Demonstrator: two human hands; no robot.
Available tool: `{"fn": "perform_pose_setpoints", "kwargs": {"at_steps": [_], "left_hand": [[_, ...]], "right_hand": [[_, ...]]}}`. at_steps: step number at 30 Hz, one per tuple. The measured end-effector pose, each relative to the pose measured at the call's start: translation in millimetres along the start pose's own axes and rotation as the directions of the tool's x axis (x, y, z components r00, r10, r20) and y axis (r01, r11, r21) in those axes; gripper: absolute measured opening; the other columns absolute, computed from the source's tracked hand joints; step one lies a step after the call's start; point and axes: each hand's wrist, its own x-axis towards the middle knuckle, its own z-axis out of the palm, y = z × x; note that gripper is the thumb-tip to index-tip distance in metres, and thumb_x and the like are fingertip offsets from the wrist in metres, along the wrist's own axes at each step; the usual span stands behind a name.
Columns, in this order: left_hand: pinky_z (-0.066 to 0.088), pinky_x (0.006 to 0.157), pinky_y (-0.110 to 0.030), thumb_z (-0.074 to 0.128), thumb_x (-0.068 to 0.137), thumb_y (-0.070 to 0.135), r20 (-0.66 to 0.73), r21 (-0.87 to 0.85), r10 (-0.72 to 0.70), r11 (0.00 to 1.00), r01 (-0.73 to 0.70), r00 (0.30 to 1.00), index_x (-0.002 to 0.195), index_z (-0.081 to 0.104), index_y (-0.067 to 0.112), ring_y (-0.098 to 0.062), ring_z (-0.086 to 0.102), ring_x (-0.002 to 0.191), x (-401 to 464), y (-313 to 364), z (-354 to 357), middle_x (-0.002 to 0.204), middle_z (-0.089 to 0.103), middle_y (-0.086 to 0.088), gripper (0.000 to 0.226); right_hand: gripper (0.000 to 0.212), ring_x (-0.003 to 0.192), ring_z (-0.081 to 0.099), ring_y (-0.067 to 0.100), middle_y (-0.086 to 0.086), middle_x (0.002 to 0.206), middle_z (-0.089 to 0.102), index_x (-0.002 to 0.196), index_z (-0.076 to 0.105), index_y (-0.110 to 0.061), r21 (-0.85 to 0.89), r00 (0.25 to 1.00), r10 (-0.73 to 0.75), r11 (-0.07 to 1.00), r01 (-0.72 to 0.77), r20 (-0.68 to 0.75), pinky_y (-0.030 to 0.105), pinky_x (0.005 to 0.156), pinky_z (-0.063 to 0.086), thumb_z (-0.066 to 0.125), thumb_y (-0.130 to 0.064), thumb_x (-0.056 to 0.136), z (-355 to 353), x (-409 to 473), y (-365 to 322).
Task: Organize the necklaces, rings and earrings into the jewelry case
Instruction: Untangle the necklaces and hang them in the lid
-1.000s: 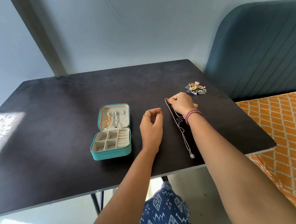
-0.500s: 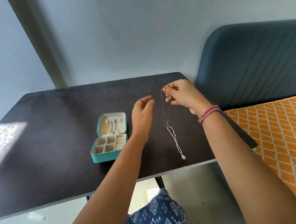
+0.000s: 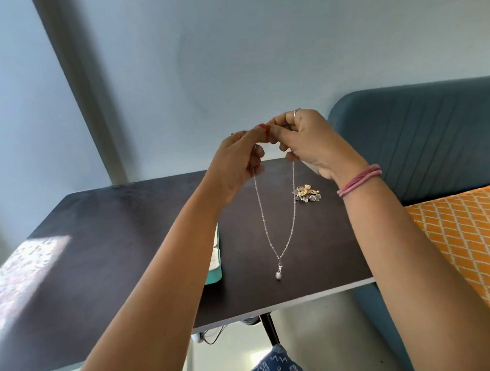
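Necklace [image 3: 276, 212] dangling below pinching fingers [image 3: 259, 132]

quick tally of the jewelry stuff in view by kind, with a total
Necklace, held up by left hand and right hand: 1
Jewelry case, mostly hidden by the left arm: 1
Pile of small jewelry, pieces too small to count: 1
Total: 3

shiny metal necklace [image 3: 277, 229]; matt dark table [image 3: 113, 237]; ribbed cloth headboard [image 3: 434, 135].
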Motion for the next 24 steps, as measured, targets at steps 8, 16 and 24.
{"fn": "perform_pose_setpoints", "kwargs": {"at_steps": [8, 16, 24], "left_hand": [[0.016, 0.043, -0.02, 0.045, 0.102, 0.025, 0.046, -0.018, 0.014, 1.0, -0.013, 0.999, 0.077, 0.055, 0.015, -0.007, 0.019, 0.045, -10.0, 22.0, -2.7, 0.051, 0.025, 0.009, 0.029], [0.044, 0.059, -0.019, 0.046, 0.101, 0.017, -0.12, -0.465, 0.1, 0.874, -0.145, 0.988, 0.084, 0.061, 0.009, -0.01, 0.058, 0.058, -14.3, 35.5, -20.8, 0.064, 0.06, 0.001, 0.024], [0.055, 0.089, -0.028, 0.039, 0.102, 0.01, -0.162, -0.454, 0.13, 0.87, -0.191, 0.978, 0.118, 0.056, 0.003, -0.02, 0.068, 0.105, -10.4, 30.6, -38.3, 0.113, 0.07, -0.011, 0.025]], "right_hand": [[0.011, 0.061, 0.055, 0.0, -0.006, 0.076, 0.068, 0.092, 0.072, -0.018, 0.14, 0.997, -0.056, 0.988, 0.063, -0.053, 0.018, 0.058, 0.045, 0.064, -0.026, 0.092, 1.3, -3.4, -10.5], [0.023, 0.051, 0.042, 0.007, -0.011, 0.06, 0.051, 0.1, 0.072, -0.02, 0.103, 0.995, -0.058, 0.993, 0.049, 0.078, 0.022, 0.054, 0.038, 0.053, -0.033, 0.097, 21.5, -28.2, 18.6], [0.024, 0.058, 0.054, 0.007, 0.006, 0.068, 0.059, 0.103, 0.068, -0.027, -0.186, 0.958, -0.198, 0.953, 0.237, 0.208, 0.02, 0.057, 0.041, 0.047, -0.036, 0.099, 31.3, -61.8, 2.2]]}}
